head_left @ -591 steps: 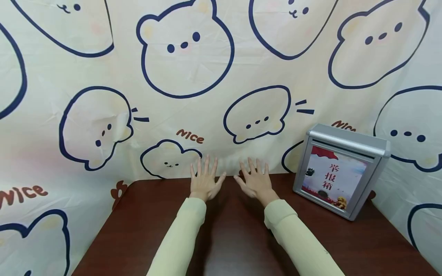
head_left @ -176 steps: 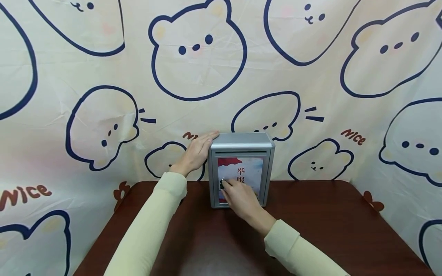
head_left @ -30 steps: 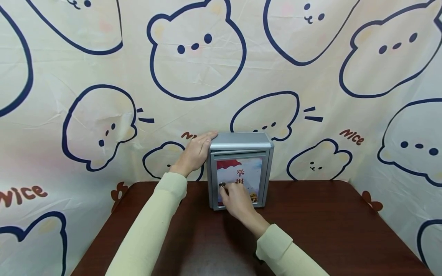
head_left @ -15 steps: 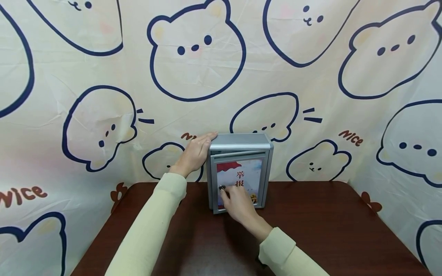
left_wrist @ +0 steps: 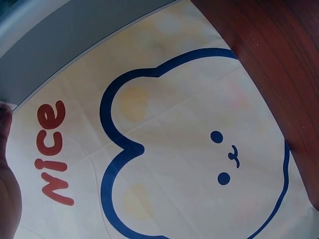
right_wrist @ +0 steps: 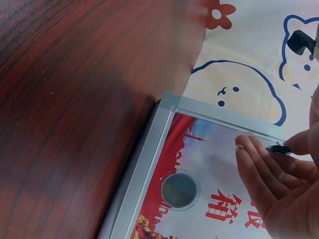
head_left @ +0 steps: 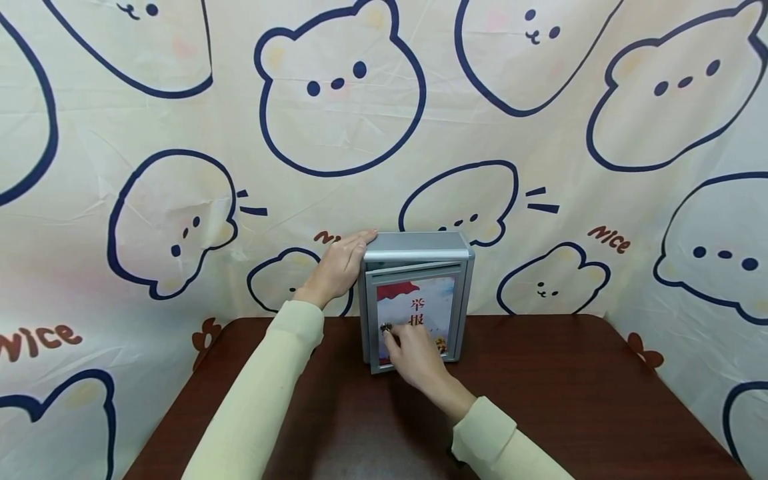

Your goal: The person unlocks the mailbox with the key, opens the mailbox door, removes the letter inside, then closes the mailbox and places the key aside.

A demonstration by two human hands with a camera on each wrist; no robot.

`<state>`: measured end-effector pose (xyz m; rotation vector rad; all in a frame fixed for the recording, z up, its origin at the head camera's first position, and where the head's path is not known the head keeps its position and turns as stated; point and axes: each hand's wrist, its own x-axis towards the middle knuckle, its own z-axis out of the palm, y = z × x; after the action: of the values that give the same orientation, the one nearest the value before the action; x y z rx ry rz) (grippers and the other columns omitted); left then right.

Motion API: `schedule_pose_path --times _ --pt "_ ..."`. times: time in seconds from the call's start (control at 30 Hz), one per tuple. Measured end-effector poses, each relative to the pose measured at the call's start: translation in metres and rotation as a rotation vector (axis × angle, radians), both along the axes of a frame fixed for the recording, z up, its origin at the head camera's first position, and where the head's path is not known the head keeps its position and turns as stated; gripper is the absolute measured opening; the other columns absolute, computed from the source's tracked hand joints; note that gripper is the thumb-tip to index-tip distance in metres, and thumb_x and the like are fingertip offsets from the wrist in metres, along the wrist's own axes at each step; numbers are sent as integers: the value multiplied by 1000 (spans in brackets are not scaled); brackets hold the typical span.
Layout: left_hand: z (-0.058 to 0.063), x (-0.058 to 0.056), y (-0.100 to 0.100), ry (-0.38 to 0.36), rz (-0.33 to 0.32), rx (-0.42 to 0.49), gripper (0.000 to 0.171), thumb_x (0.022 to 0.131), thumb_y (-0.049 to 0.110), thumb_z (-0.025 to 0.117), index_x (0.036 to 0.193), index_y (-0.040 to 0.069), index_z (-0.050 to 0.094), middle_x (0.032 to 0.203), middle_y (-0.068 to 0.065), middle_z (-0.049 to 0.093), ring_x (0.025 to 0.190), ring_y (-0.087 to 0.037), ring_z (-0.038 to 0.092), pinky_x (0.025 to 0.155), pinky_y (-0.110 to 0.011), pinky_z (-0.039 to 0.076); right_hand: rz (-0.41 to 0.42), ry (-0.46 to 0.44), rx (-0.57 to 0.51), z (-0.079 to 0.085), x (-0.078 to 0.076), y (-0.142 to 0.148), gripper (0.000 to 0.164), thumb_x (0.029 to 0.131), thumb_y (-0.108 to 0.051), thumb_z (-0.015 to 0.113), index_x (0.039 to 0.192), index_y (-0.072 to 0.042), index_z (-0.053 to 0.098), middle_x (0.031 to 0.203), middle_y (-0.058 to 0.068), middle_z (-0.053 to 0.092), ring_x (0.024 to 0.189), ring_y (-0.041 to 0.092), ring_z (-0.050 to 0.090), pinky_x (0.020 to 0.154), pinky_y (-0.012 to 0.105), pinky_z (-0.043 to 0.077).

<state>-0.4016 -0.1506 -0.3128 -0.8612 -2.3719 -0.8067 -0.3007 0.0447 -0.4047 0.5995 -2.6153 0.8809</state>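
Observation:
A grey metal suggestion box point(head_left: 417, 245) stands upright at the table's far middle. Its framed front door point(head_left: 435, 297), with a red-and-blue poster, is slightly ajar at the left edge. My left hand point(head_left: 337, 268) rests against the box's upper left corner; only its edge point(left_wrist: 9, 189) shows in the left wrist view. At the door's left side, my right hand point(head_left: 415, 355) pinches a small dark-headed key point(right_wrist: 280, 149) at the lock between thumb and finger. The other fingers lie near the poster. The box's inside is hidden behind the door.
The dark brown wooden table point(head_left: 540, 400) extends in front of the box and to both sides. Behind it hangs a cream cloth point(head_left: 336, 133) printed with blue-outlined bears. A round dark window point(right_wrist: 179, 190) sits low in the door.
Since about a second ago the door's left edge has come slightly outward with my right hand, widening the gap at the top. Much earlier the box stood at the right, untouched.

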Motion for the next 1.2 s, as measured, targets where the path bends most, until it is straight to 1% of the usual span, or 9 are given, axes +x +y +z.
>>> schedule_pose_path --times 0.27,0.4,0.5,0.57,0.63,0.73,0.87,1.0,1.2 --pt "-1 -1 1 -7 1 -2 54 112 35 24 153 11 49 157 -3 48 147 -18 40 122 -41 31 6 2 0 -2 2 2 44 105 -22 56 62 -17 55 51 -6 43 45 7 39 47 24 37" --pt "-1 -1 0 -1 -1 -1 53 112 34 25 153 11 50 157 -3 48 147 -19 41 122 -41 32 10 3 -4 -2 4 3 39 105 -21 57 67 -15 63 52 -6 45 46 7 42 47 24 39" --pt "0 -1 0 5 -4 -2 52 112 32 26 152 10 50 157 -4 49 147 -19 42 121 -41 32 17 0 -9 -1 5 4 38 105 -21 57 68 -14 65 52 -5 46 46 8 42 46 24 39" --pt "1 -2 0 8 -6 -3 52 112 31 26 152 9 50 157 -4 49 147 -19 42 121 -41 33 20 1 -10 -1 5 4 40 105 -21 57 66 -15 63 52 -5 45 46 8 42 46 24 38" --pt "1 -2 0 4 -8 -3 52 112 32 26 152 9 50 157 -4 48 147 -20 41 121 -42 32 23 9 -11 -2 5 5 43 105 -20 57 63 -18 58 51 -5 44 45 8 41 46 24 38" --pt "1 -2 0 -8 -6 -6 52 112 32 26 153 10 49 157 -4 48 147 -20 41 122 -43 32 26 22 -11 -2 6 5 43 105 -20 57 62 -18 56 51 -6 43 46 7 40 47 24 38" --pt "0 -1 0 -22 1 -7 52 112 33 26 154 11 49 158 -3 47 148 -19 40 122 -43 32 30 28 -10 -3 8 6 41 105 -19 57 64 -18 58 51 -7 44 47 6 41 48 24 39" --pt "0 -1 0 -16 -5 -3 51 112 32 27 153 10 49 158 -4 47 147 -20 41 122 -43 32 37 23 -20 -3 10 6 39 105 -19 57 66 -18 60 52 -6 44 48 7 41 48 24 39" --pt "1 -1 -1 -12 -4 -1 51 112 32 28 153 10 49 158 -5 47 148 -20 40 122 -43 32 35 27 -22 -2 11 7 41 104 -17 58 64 -17 58 51 -6 43 48 6 40 47 23 38"
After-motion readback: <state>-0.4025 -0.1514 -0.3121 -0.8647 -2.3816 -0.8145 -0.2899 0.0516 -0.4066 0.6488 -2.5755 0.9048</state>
